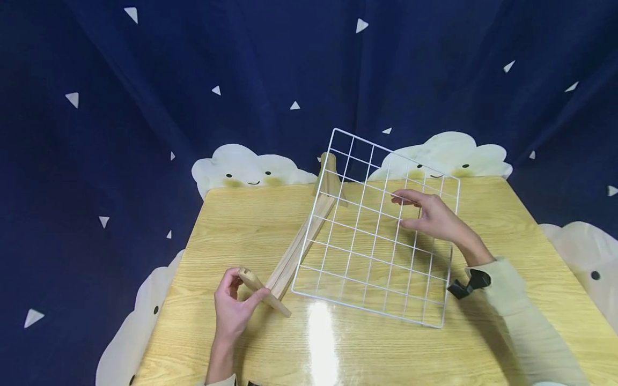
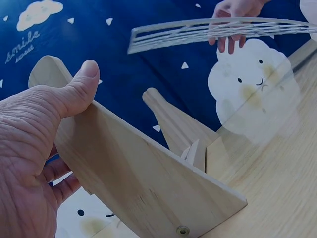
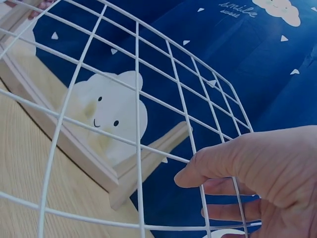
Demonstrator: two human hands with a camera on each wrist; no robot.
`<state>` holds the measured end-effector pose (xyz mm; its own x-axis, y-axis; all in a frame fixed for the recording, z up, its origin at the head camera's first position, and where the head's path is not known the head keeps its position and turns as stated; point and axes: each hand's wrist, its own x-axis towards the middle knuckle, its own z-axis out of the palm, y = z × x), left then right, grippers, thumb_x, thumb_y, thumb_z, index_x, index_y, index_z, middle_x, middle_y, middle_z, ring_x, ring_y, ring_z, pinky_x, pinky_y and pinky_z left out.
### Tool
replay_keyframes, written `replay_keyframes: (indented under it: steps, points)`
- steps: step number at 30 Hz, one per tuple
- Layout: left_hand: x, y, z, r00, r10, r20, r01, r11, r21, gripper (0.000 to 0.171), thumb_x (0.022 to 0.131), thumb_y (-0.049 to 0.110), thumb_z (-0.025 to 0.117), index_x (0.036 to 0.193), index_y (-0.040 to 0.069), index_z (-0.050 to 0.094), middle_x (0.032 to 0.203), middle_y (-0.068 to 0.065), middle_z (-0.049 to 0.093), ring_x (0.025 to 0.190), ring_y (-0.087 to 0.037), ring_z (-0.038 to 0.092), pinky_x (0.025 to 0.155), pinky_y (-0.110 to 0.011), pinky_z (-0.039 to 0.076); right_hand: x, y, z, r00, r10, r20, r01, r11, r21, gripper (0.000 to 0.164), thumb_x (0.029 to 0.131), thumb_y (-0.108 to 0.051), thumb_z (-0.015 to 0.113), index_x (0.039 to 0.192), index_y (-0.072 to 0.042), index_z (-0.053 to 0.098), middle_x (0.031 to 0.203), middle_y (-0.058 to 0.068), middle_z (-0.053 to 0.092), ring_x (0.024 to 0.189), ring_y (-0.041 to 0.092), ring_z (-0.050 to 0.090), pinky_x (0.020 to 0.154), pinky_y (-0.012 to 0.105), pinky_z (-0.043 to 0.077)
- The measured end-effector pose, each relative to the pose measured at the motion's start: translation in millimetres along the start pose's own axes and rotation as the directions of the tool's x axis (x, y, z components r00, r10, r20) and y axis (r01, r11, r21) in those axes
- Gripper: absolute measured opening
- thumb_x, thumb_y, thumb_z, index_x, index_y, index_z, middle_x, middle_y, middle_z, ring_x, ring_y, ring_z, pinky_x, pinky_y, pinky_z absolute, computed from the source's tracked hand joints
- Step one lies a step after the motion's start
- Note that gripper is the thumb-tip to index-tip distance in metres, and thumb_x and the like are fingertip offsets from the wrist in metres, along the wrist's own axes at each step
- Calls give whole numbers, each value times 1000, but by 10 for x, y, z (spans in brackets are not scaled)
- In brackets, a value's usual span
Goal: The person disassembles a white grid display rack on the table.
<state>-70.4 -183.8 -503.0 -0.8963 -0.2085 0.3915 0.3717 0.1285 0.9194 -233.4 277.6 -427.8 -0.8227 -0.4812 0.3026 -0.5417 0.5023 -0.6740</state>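
Observation:
A wooden stand lies across the table, with a grooved crossbar (image 1: 298,256) joining two slanted end pieces. My left hand (image 1: 234,308) grips the upper part of the near end piece (image 2: 133,168), thumb on one side and fingers on the other. At the crossbar's far end rises the other end piece (image 2: 178,121). A white wire grid panel (image 1: 367,309) is held in the air to the right of the stand, its left edge overlapping the crossbar in the head view. My right hand (image 1: 436,217) holds the panel, thumb (image 3: 198,166) in front of the wires and fingers behind.
The wood-grain table (image 1: 232,225) reflects a bright light near its front. Behind it hangs a dark blue curtain (image 1: 270,53) with white triangles and smiling clouds (image 1: 246,166). A black strap (image 1: 470,284) sits at the right wrist.

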Motion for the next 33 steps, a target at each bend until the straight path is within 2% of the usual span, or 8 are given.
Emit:
replay_keyframes:
  steps: [2, 5, 7, 11, 16, 23, 28, 33]
  points:
    - [-10, -5, -2, 1000, 10, -6, -10, 1000, -1, 50, 64, -21, 87, 107, -10, 62, 97, -2, 65, 91, -15, 61, 89, -22, 50, 5, 22, -7, 1000, 9, 18, -9, 1000, -21, 66, 79, 12, 78, 141, 3, 58, 127, 21, 71, 120, 46, 64, 102, 38, 50]
    - [-32, -5, -5, 1000, 21, -15, -21, 1000, -7, 50, 64, -21, 87, 106, -10, 62, 97, -2, 65, 90, -14, 60, 88, -21, 50, 9, 55, -24, 999, 25, 44, -23, 998, -50, 66, 79, 11, 79, 141, 2, 58, 127, 18, 72, 121, 45, 63, 94, 41, 52]
    - [-45, -1, -6, 1000, 24, -20, -24, 1000, -6, 49, 64, -21, 87, 105, -9, 62, 97, -2, 64, 90, -14, 60, 88, -21, 50, 11, 79, -34, 998, 34, 58, -31, 998, -56, 66, 79, 11, 79, 142, 2, 58, 127, 19, 71, 121, 46, 63, 79, 34, 53]
    - [-66, 10, -7, 999, 14, -36, -14, 1000, -4, 50, 64, -21, 87, 106, -9, 62, 97, -1, 65, 92, -15, 60, 90, -22, 49, 22, 116, -48, 997, 41, 69, -35, 995, -90, 68, 78, 12, 79, 141, 1, 59, 128, 23, 70, 120, 47, 63, 70, 26, 52]
    - [-100, 14, -12, 998, 12, -65, -12, 1000, -1, 51, 63, -20, 87, 105, -10, 62, 96, -1, 65, 91, -15, 60, 89, -23, 49, 47, 145, -46, 994, 49, 98, -37, 992, -122, 68, 78, 11, 78, 142, 0, 59, 132, 22, 69, 121, 45, 63, 77, 31, 53]
    - [-151, 13, 1, 994, 44, -105, -42, 999, 22, 53, 61, -20, 88, 105, -9, 61, 97, 0, 66, 91, -14, 58, 85, -22, 47, 97, 231, 29, 990, 29, 140, -13, 993, -117, 69, 74, 13, 76, 140, 5, 59, 133, 26, 66, 117, 47, 65, 92, 55, 56]
    - [-174, 9, 27, 990, 40, -139, -37, 999, 27, 53, 60, -21, 89, 103, -10, 61, 95, 1, 66, 90, -14, 59, 83, -22, 47, 151, 322, 111, 979, 62, 192, -37, 990, -133, 69, 76, 12, 76, 142, 8, 56, 135, 28, 64, 119, 47, 64, 91, 55, 58]
    - [-185, -14, 64, 982, 79, -170, -80, 997, -2, 54, 57, -25, 86, 103, -14, 58, 96, 1, 66, 89, -13, 59, 82, -20, 48, 221, 438, 224, 964, 74, 255, -38, 989, -144, 67, 77, 12, 76, 140, 11, 56, 133, 31, 64, 120, 48, 63, 97, 60, 55]
